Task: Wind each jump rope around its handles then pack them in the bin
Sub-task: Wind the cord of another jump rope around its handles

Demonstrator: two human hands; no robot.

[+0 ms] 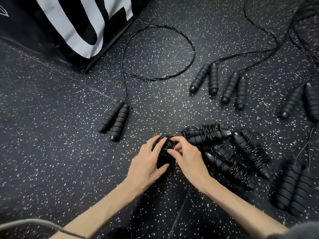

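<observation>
The jump rope being wound (164, 149) is held just below frame centre, approx. 6 o'clock, between both hands. The left hand (148, 163) is wrapped round the handle pair from the 9 o'clock side, thumb underneath — prob. so the two handles are kept pressed together while cord is laid over them. The right hand (187, 156) is curled in from 3 o'clock, fingertips pinching the cord at the top of the bundle; the loose end is likely being tucked or cinched so the wrap won't spring open, though the exact tuck can't be made out. Both forearms are angled in from the bottom edge, wrists bent down toward the floor (51, 135).

Three wound ropes (229, 152) are piled touching each other at 4 o'clock, beside the right hand — seemingly staged for packing. An unwound rope (117, 118) with its cord looped open is laid at 10–11 o'clock; more unwound handle pairs (222, 83) are fanned at 1–2 o'clock. A black box w/ white lettering (72, 23), poss. the bin, is at 11 o'clock.
</observation>
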